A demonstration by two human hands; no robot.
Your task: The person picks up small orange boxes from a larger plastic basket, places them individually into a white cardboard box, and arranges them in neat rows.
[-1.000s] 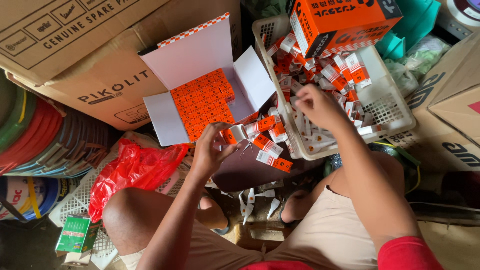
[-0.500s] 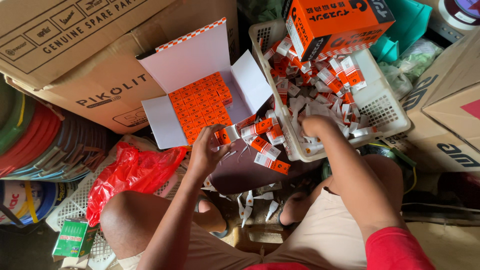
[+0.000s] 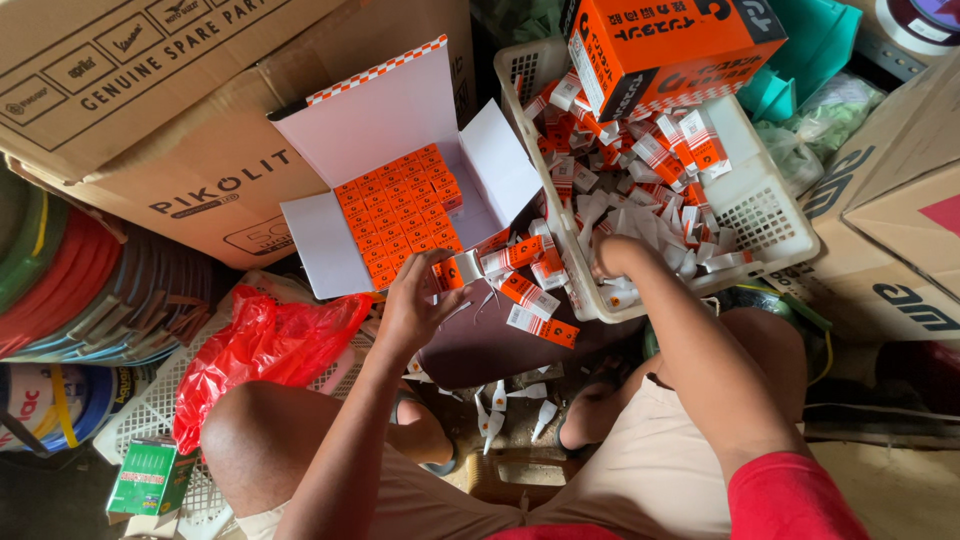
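Observation:
My left hand (image 3: 412,305) holds a small orange-and-white box (image 3: 457,271) just in front of an open white carton (image 3: 390,130). Rows of the same small orange boxes (image 3: 400,210) fill that carton. My right hand (image 3: 612,262) reaches down into a white plastic basket (image 3: 765,215) heaped with several small orange-and-white boxes (image 3: 640,160); its fingers are buried among them, so its grip is hidden. A few loose boxes (image 3: 530,300) lie over the basket's near edge between my hands.
A large orange box (image 3: 665,40) rests on the basket's far side. Brown cardboard cartons (image 3: 180,120) stand at the left and right (image 3: 890,230). A red plastic bag (image 3: 260,350) lies on a white crate by my left knee, next to a green packet (image 3: 145,478).
My right hand has dropped from the basket's middle toward its near edge and dug into the boxes. My left hand has stayed by the open carton with its small box.

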